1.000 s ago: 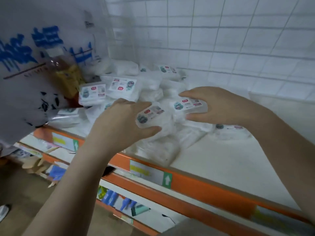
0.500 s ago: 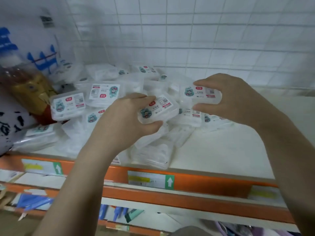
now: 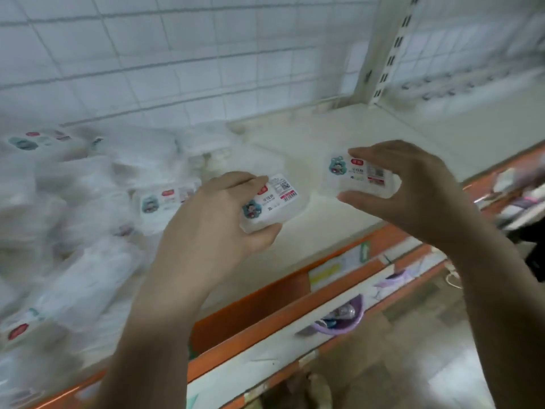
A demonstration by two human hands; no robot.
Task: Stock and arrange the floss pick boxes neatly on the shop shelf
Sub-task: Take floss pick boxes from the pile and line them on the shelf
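I am mid-carry: my left hand (image 3: 218, 219) grips one floss pick box (image 3: 272, 202), my right hand (image 3: 413, 190) pinches another box (image 3: 358, 175), fingers clamped on each. Both hover over bare shelf (image 3: 368, 134). The loose pile (image 3: 88, 196) lies at nine o'clock. Next I should set them down squarely, side by side.

Shop aisle: orange-edged shelf (image 3: 348, 160), price label (image 3: 327, 271), wire-grid backing (image 3: 177, 63).
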